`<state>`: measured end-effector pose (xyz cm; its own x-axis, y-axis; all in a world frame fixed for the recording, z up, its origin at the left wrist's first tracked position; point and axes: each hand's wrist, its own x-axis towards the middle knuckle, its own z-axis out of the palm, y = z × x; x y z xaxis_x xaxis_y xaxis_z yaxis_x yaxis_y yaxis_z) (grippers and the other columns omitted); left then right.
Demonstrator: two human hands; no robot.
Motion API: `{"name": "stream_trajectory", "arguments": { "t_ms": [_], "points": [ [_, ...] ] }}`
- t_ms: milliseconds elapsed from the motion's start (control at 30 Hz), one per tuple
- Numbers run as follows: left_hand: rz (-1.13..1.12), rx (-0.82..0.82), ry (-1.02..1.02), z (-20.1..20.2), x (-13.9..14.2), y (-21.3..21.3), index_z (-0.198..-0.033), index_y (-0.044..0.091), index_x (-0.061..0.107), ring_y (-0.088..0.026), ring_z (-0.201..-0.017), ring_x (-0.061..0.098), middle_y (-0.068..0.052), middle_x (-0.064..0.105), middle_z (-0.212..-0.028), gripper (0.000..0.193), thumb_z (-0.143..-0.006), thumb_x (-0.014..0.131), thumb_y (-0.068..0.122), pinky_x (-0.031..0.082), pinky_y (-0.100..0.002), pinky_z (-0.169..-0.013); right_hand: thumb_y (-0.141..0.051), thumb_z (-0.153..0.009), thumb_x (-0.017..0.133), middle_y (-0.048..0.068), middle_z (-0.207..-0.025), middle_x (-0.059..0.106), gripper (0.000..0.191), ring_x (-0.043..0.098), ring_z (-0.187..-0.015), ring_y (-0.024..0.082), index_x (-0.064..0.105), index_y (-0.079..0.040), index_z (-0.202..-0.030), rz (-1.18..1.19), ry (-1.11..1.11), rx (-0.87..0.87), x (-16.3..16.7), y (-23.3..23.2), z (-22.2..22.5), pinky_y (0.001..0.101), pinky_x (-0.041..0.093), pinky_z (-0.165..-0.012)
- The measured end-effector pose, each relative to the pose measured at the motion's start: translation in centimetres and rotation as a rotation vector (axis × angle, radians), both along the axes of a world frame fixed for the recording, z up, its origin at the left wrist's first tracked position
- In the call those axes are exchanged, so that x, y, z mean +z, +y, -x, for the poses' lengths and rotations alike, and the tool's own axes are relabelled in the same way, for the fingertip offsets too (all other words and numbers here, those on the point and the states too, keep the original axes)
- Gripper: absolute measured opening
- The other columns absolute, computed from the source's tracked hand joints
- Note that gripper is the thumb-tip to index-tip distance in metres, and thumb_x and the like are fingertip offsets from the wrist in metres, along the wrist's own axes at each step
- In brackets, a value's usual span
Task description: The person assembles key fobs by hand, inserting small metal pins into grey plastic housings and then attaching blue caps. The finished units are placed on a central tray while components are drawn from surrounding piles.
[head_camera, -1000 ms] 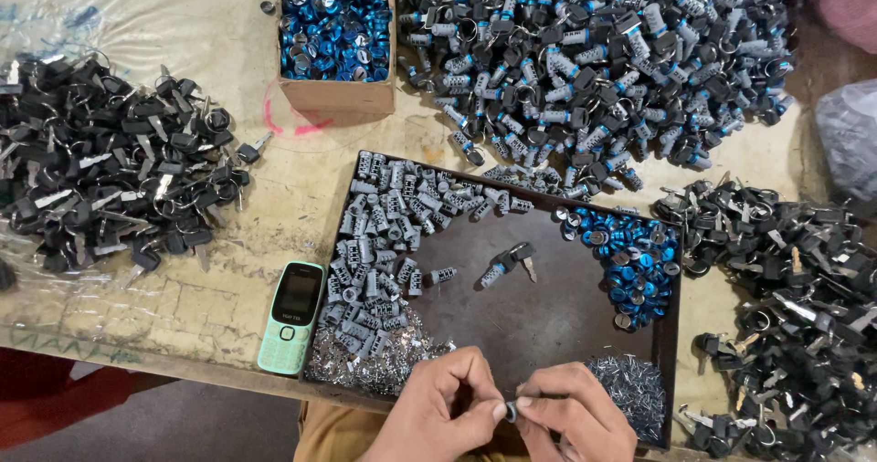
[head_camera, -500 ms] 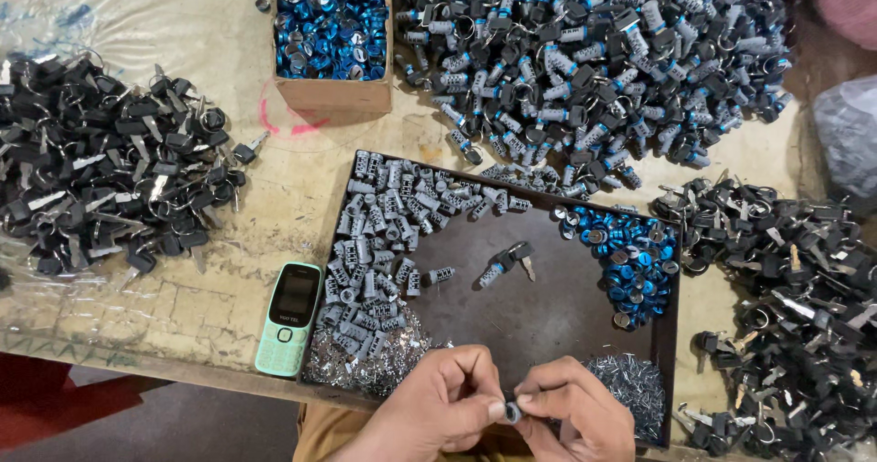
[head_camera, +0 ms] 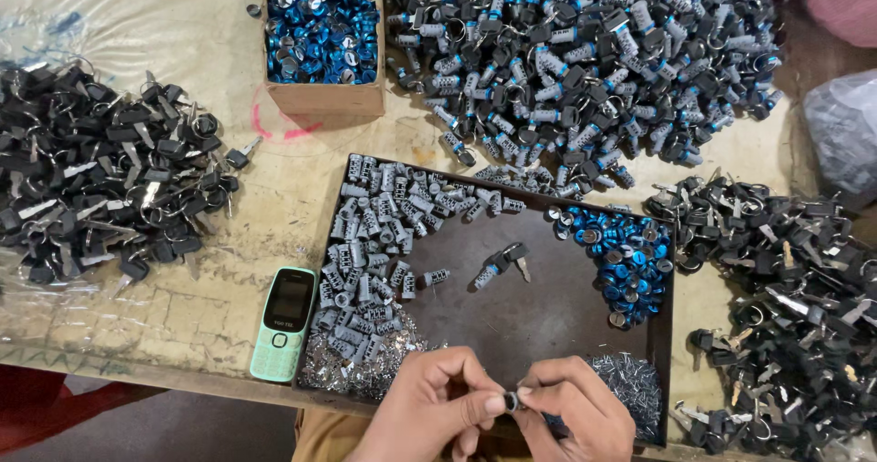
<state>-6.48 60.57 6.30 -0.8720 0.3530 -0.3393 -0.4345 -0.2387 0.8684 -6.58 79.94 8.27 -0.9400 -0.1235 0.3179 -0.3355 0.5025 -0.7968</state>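
- Both hands meet at the bottom edge of the view, the left hand point(head_camera: 438, 405) and the right hand point(head_camera: 575, 412) each in a pinching grip on one small dark cylindrical part point(head_camera: 512, 400) held between their fingertips.
- Left thumb and forefinger are pressed together on the part's left end; the right fingertips close on its right end, so neither hand is spread.
- That small part sits directly between the two hands, touching both, just above the near rim of the dark tray point(head_camera: 512, 325). It is too small to tell its long axis with certainty, though it seems to run left to right, from one hand to the other.
- Inside the tray, grey lock cylinders point(head_camera: 379, 243) fill the left side, blue caps point(head_camera: 626, 261) lie at the right, and small silvery bits point(head_camera: 365, 371) heap at the near left corner, just beside the left hand.
- Thin metal pins point(head_camera: 630, 384) pile at the near right corner, touching close to the right hand, which is the nearer one to them.
- One assembled lock with a key point(head_camera: 501, 263) lies alone mid-tray, beyond the hands.
- On the worktop point(head_camera: 183, 316), a mint-green phone point(head_camera: 284, 323) rests left of the tray; black-headed keys point(head_camera: 100, 188) heap at far left and right, and a cardboard box point(head_camera: 324, 101) of blue caps stands beyond.
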Motion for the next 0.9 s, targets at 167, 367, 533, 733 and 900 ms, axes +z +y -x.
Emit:
{"name": "stream_trajectory", "arguments": {
  "t_ms": [167,367,533,733,900],
  "points": [
    [0.936,0.231,1.249,-0.9,1.2,2.0,-0.089,0.004,0.068,-0.025,-0.074,0.067,-0.009,0.062,-0.083,0.024,-0.074,0.078,0.021,0.059,-0.035,-0.061,0.006,-0.059,0.079,0.012,-0.08,0.067,0.029,0.07,-0.066,0.018,0.056,-0.004,-0.074,-0.052,-0.012,-0.006,-0.8,-0.7,-0.4,0.0272,0.055,-0.056],
    [0.74,0.182,1.121,-0.1,0.9,1.5,-0.088,0.006,0.065,-0.021,-0.082,0.07,-0.008,0.066,-0.091,0.018,-0.075,0.077,0.008,0.058,-0.032,-0.065,-0.002,-0.067,0.082,0.009,-0.078,0.066,0.032,0.067,-0.064,0.02,0.051,-0.005,-0.072,-0.003,-0.047,0.041,0.3,-1.9,0.7,0.0295,0.053,-0.056],
    [0.573,0.338,0.697,0.2,0.6,0.3,-0.084,0.004,0.065,-0.021,-0.071,0.067,-0.008,0.065,-0.083,0.011,-0.074,0.069,0.002,0.056,-0.031,-0.062,-0.014,-0.069,0.084,0.008,-0.093,0.067,0.024,0.068,-0.08,0.025,0.07,-0.008,-0.088,-0.404,-0.056,0.071,2.8,1.9,6.6,0.0344,0.055,-0.067],
    [0.577,0.366,0.625,0.1,0.2,0.0,-0.082,0.003,0.064,-0.023,-0.061,0.059,-0.01,0.057,-0.075,0.014,-0.068,0.066,0.002,0.05,-0.033,-0.058,-0.009,-0.082,0.077,0.011,-0.094,0.062,0.013,0.065,-0.081,0.031,0.073,-0.008,-0.094,-0.705,0.139,-0.031,3.2,2.2,12.2,0.041,0.052,-0.068],
    [0.583,0.32,0.657,0.1,0.1,-0.4,-0.084,0.004,0.063,-0.023,-0.069,0.062,-0.01,0.057,-0.08,0.013,-0.073,0.07,0.003,0.053,-0.034,-0.063,-0.009,-0.076,0.075,0.009,-0.095,0.065,0.014,0.067,-0.085,0.031,0.069,-0.007,-0.088,-0.64,0.118,0.083,3.2,1.4,10.8,0.0391,0.054,-0.07]
  ]
}}
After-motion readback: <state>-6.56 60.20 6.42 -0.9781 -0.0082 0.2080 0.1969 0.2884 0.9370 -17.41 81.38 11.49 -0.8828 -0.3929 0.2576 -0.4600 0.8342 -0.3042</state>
